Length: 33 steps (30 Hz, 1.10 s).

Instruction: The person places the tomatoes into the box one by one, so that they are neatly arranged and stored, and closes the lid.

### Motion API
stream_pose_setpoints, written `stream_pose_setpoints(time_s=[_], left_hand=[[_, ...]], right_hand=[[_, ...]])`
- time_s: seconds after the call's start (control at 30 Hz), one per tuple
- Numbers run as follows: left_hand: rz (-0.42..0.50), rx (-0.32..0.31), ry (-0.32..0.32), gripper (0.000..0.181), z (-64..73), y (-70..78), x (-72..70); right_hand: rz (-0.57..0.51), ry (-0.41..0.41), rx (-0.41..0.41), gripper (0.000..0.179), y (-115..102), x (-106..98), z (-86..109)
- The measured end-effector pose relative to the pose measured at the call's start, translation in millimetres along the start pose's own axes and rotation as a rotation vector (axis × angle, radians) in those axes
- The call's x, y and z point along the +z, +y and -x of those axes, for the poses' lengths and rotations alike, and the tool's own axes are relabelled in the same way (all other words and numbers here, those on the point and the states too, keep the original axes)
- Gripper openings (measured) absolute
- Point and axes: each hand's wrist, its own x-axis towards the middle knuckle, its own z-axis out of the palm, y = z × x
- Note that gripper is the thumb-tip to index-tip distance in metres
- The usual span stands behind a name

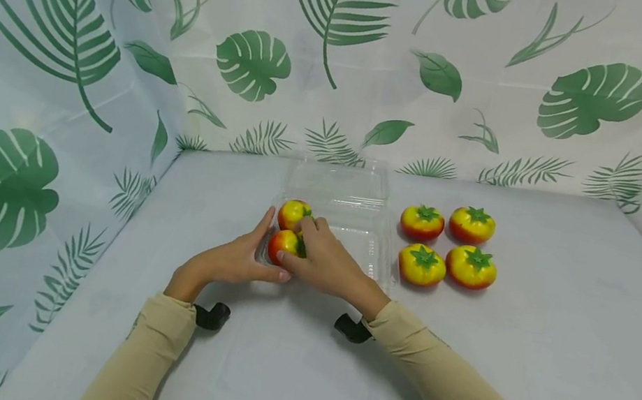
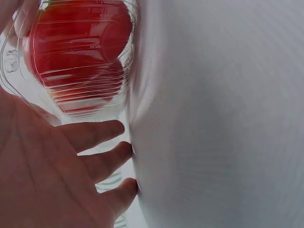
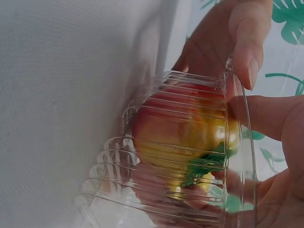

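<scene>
A clear plastic clamshell box [image 1: 360, 238] lies with its lid [image 1: 337, 181] folded back. Two red-and-yellow tomatoes sit in its left end, a near tomato [image 1: 282, 247] and a far tomato [image 1: 292, 212] behind it. My right hand [image 1: 332, 258] reaches over the box and grips the near tomato, thumb in front and fingers behind. In the right wrist view, this tomato [image 3: 180, 123] shows through the ribbed wall, its green leafy top sideways. Spread around the box's near left corner, my left hand [image 1: 235, 258] touches it. Three straight fingers [image 2: 102, 161] extend beside the wall.
Several more tomatoes [image 1: 421, 265] stand in a two-by-two group right of the box, green tops upward. A white cloth [image 1: 291, 379] covers the table. Leaf-patterned sheets [image 1: 366, 80] hang behind and at the sides. Black wrist devices [image 1: 212, 316] show beneath both wrists.
</scene>
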Motion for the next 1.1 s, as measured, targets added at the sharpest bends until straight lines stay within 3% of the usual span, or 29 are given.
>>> stream_pose_setpoints(time_s=[0.6,1.1], left_hand=[[-0.014,-0.01,-0.005,0.135,-0.5,4.0,0.3],[-0.022,-0.052,-0.005,0.135,2.3,4.0,-0.2]], right_hand=[[-0.016,0.011,0.047,0.045,1,-1,2.9],[-0.012,0.043,0.083,0.059,1,-28,7.3]])
